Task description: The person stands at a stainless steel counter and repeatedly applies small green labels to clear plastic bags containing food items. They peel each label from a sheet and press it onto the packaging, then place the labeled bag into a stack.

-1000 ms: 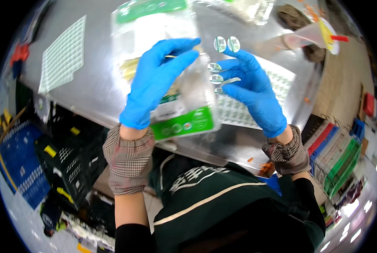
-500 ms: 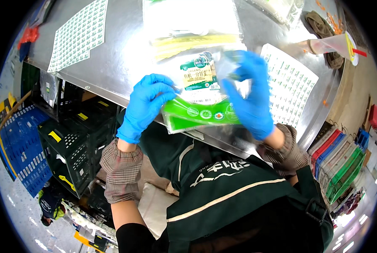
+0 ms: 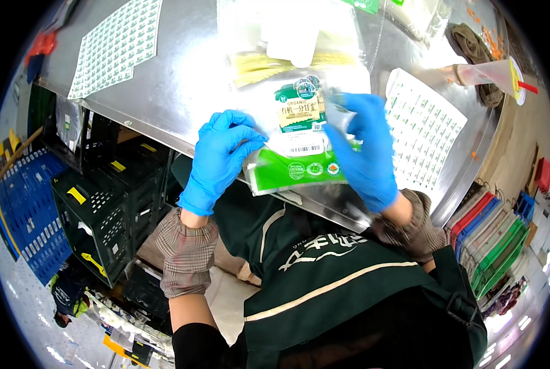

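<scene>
A clear plastic packaging bag with a green band and a green-and-white label lies near the table's front edge. My left hand, in a blue glove, is closed with thumb and fingertips pinched on the bag's left side. On the bag's right side is my right hand, also blue-gloved, with its thumb stretched toward the label. Its fingertips are smeared by motion, so I cannot tell whether they grip the film. Just beyond lie more clear bags with a yellowish band.
Sheets of small green-and-white stickers lie at left and right on the metal table. A cup with a red straw and a brown cloth are at the right. Black crates stand below, left.
The labelled bag and my left hand sit slightly farther right in the picture. My left hand keeps its pinch, while my right hand's fingers have shifted at the bag's right side.
</scene>
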A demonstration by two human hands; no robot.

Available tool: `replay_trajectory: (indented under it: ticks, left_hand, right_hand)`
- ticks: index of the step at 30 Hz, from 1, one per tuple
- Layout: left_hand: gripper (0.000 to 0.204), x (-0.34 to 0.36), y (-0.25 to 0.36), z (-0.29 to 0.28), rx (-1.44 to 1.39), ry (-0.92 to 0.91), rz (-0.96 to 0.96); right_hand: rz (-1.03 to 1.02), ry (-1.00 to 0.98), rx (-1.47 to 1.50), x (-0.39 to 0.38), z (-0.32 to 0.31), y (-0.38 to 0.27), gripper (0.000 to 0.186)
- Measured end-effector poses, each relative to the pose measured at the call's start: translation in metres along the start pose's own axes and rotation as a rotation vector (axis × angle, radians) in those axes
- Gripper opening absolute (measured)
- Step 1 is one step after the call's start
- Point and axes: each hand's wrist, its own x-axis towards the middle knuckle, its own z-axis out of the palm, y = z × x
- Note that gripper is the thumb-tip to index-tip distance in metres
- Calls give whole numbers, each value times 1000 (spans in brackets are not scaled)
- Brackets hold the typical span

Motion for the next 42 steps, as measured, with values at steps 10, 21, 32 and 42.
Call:
replay_trajectory:
  ticks: [10,21,32,42]
  left_hand:
    - [25,-7,21,-3,-42,84,-25]
    - [14,0,9,-3,-575,373,-470]
    - [18,11,-2,4,-18,3,31]
    - [24,2,23,-1,-67,47,1]
  right_hand:
    - [149,-56,-22,-7,19,26,23]
    - [31,-148,179,16,-64,-25,9]
    - [-199,-153,-326,27,-23,23,19]
    - [-178,-246,-387,8,0,35,21]
